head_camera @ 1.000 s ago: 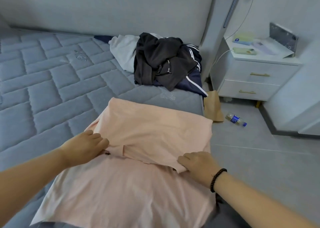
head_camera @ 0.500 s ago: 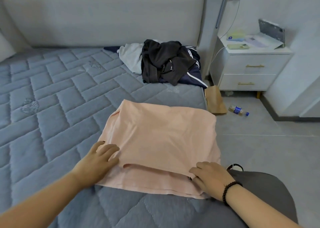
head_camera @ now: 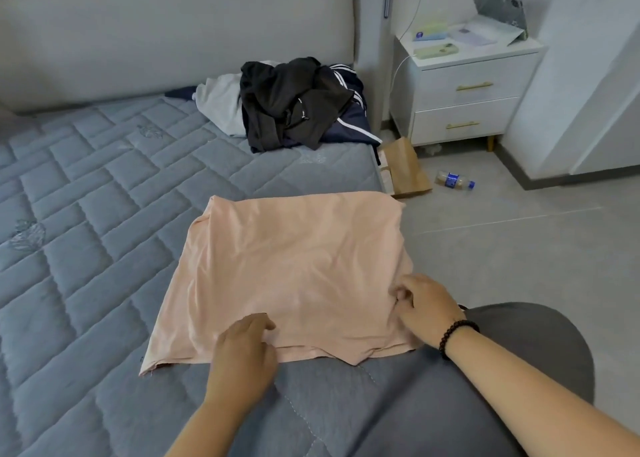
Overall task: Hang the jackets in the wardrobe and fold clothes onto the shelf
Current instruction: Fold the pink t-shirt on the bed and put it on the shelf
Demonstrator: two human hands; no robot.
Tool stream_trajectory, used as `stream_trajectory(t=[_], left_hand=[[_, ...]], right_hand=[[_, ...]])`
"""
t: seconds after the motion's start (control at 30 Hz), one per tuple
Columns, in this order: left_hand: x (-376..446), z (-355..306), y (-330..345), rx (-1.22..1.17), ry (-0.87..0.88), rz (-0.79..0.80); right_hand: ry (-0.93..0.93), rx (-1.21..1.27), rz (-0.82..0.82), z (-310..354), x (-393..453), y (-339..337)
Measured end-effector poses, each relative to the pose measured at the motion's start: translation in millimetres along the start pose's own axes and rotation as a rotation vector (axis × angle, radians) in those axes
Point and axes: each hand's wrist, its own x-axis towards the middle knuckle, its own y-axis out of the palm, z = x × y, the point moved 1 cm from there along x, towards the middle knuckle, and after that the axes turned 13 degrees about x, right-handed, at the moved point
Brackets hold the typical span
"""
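Garment: peach-pink top, folded into a rough rectangle, lying flat on the blue-grey quilted mattress near its right edge, with a lower layer showing along the near hem.
Left hand: left hand rests on the near hem of the top, left of its middle; the fingers are bent and seem to pinch the fabric edge, though the grip itself is partly hidden.
Right hand: right hand sits at the near right corner of the top, fingers curled, pinching a small bunch of cloth; a dark beaded bracelet circles the wrist.
Clothes pile: heap of unfolded clothes at the far end of the mattress, against the pale padded headboard; a black garment on top, a white one to its left, a navy piece with white stripes to its right.
Bedside: white nightstand with two drawers and gold handles stands right of the bed, with small items on its top.
Floor: brown paper bag leans beside the mattress; a plastic bottle with a blue label lies on its side on the grey tiles, near the bag.
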Motion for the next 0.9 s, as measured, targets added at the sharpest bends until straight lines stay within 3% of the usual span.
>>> stream_trajectory(t=[0.1,0.2,0.37,0.5,0.57,0.67,0.77,0.83,0.9], left_hand=[[13,-69,19,-0.239,0.035,0.018],[28,-123,40,-0.345,0.119,0.071],[44,-154,67,-0.193,0.098,0.050],[50,-154,76,-0.205,0.049,-0.011],[52,-150,78,-0.428,-0.053,0.003],[56,-140,72,-0.807,-0.264,0.165],[62,-127,64,-1.055,-0.329,0.301],[61,-123,61,-1.071,-0.320,0.310],[57,-126,62,-0.977,-0.326,0.215]], right_hand=[[0.266,0.188,-0.158,-18,17,-6],[0.417,0.289,-0.155,-36,32,-5],[0.484,0.626,-0.192,-49,53,-1],[0.405,0.766,-0.053,-50,64,2],[0.342,0.774,0.027,-46,68,3],[0.273,0.718,0.052,-41,77,2],[0.257,0.706,0.063,-34,83,2],[0.288,0.793,0.023,-32,87,1],[0.347,0.921,-0.064,-32,89,-3]])
